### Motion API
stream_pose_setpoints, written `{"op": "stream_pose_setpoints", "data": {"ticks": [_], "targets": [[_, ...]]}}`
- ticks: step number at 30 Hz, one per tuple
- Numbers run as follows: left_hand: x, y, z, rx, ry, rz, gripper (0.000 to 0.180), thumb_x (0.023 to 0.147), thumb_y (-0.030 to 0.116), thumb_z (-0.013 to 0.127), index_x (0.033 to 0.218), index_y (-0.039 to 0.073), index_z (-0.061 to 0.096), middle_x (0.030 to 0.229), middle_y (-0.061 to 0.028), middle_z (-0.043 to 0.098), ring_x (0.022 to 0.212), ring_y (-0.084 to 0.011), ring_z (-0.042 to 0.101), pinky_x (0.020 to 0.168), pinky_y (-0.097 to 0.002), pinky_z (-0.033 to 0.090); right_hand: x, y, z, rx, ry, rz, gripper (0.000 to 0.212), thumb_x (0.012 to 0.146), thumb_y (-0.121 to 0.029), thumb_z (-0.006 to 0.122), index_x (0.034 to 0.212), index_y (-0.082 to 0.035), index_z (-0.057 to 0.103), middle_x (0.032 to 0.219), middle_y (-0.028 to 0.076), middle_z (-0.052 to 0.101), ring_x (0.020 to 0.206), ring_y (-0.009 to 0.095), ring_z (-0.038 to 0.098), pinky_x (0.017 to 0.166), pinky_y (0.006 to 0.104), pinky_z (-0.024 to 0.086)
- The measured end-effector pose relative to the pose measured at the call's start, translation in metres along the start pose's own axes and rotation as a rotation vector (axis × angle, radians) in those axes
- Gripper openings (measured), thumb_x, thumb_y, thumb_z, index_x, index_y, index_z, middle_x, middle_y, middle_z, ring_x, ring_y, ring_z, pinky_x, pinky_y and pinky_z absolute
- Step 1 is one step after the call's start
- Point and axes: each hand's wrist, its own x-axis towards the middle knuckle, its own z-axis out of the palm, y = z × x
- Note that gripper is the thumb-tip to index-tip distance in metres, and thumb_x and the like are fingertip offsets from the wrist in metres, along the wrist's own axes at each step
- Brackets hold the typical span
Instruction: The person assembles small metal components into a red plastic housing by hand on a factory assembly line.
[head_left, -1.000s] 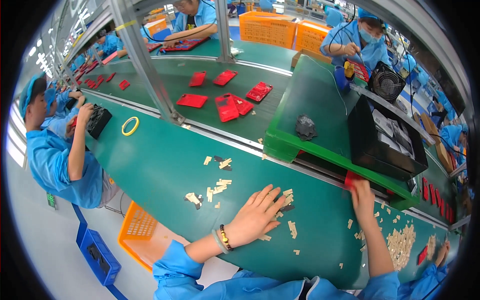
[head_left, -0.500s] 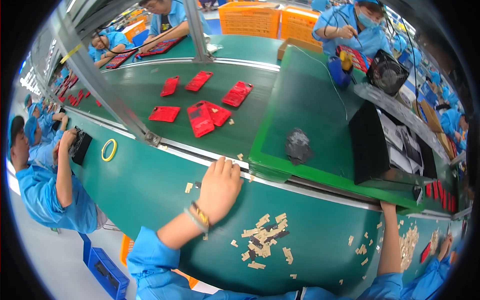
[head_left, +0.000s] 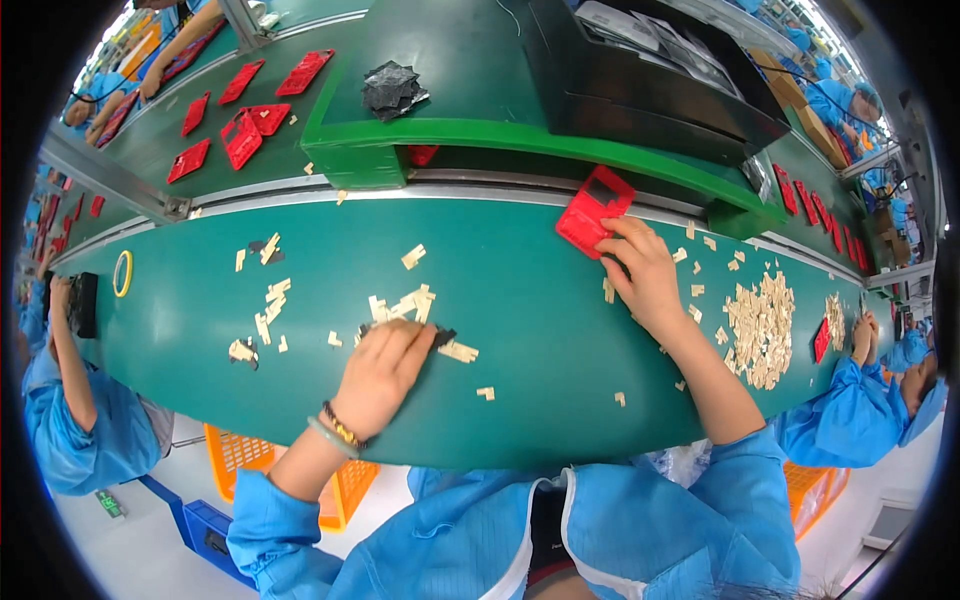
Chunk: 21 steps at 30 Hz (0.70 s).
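My right hand (head_left: 645,275) grips the lower edge of a red phone-shaped case (head_left: 595,211) with a dark patch, tilted over the far edge of the green table (head_left: 530,350). My left hand (head_left: 380,368) is lowered onto a small heap of beige L-shaped pieces (head_left: 405,303). Its fingers are drawn together, and a small black piece (head_left: 443,338) shows at the fingertips. What lies beneath them is hidden. More beige pieces (head_left: 272,298) lie in loose groups left of this hand, some with black bits among them.
A large beige pile (head_left: 762,325) lies to my right. Beyond the table's metal rail, a green-edged shelf (head_left: 470,133) carries a black box (head_left: 660,80) and dark sheets (head_left: 392,90). Several red cases (head_left: 242,138) rest on the far belt. Co-workers sit at both sides.
My left hand has come from the metal rail down to the beige pieces. My right hand has come out from the shelf edge and now holds a red case. The view has shifted.
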Motion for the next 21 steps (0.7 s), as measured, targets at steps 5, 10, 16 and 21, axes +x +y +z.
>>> {"op": "stream_pose_setpoints", "data": {"ticks": [5, 10, 16, 21], "targets": [[0.020, -0.004, -0.003, -0.242, 0.125, -0.259, 0.024, 0.077, -0.004, 0.064, 0.101, 0.001, 0.066, 0.091, -0.0118, 0.061, 0.088, -0.0279, 0.060, 0.078, -0.0348, 0.052, -0.016, -0.015, -0.008, 0.123, -0.055, -0.103, 0.021, 0.073, 0.000, 0.068, 0.091, -0.009, 0.063, 0.118, 0.006, 0.060, 0.116, 0.027, 0.055, 0.087, 0.0401, 0.046], [0.018, 0.000, -0.013, -0.378, 0.185, -0.471, 0.013, 0.080, -0.001, 0.067, 0.092, 0.002, 0.065, 0.083, -0.0140, 0.063, 0.084, -0.0309, 0.061, 0.075, -0.0372, 0.051, -0.032, -0.039, -0.023, 0.181, -0.099, -0.175, 0.020, 0.069, 0.003, 0.063, 0.086, -0.008, 0.061, 0.114, 0.009, 0.058, 0.111, 0.030, 0.056, 0.087, 0.0416, 0.046], [0.021, 0.007, -0.016, -0.138, 0.398, -0.145, 0.007, 0.085, 0.004, 0.063, 0.090, 0.004, 0.059, 0.081, -0.0137, 0.064, 0.074, -0.0337, 0.063, 0.067, -0.0401, 0.051, -0.075, -0.061, -0.036, 0.225, -0.123, -0.186, 0.020, 0.064, 0.001, 0.063, 0.081, -0.010, 0.061, 0.107, 0.010, 0.059, 0.102, 0.032, 0.057, 0.083, 0.0437, 0.045], [0.025, 0.008, -0.026, -0.419, 0.215, -0.539, 0.016, 0.092, 0.000, 0.056, 0.107, 0.003, 0.059, 0.078, -0.0108, 0.062, 0.070, -0.0242, 0.061, 0.068, -0.0309, 0.050, -0.081, -0.067, -0.033, 0.254, -0.158, -0.184, 0.021, 0.064, -0.001, 0.065, 0.082, -0.010, 0.062, 0.107, 0.010, 0.059, 0.103, 0.032, 0.057, 0.082, 0.0435, 0.046]]}}
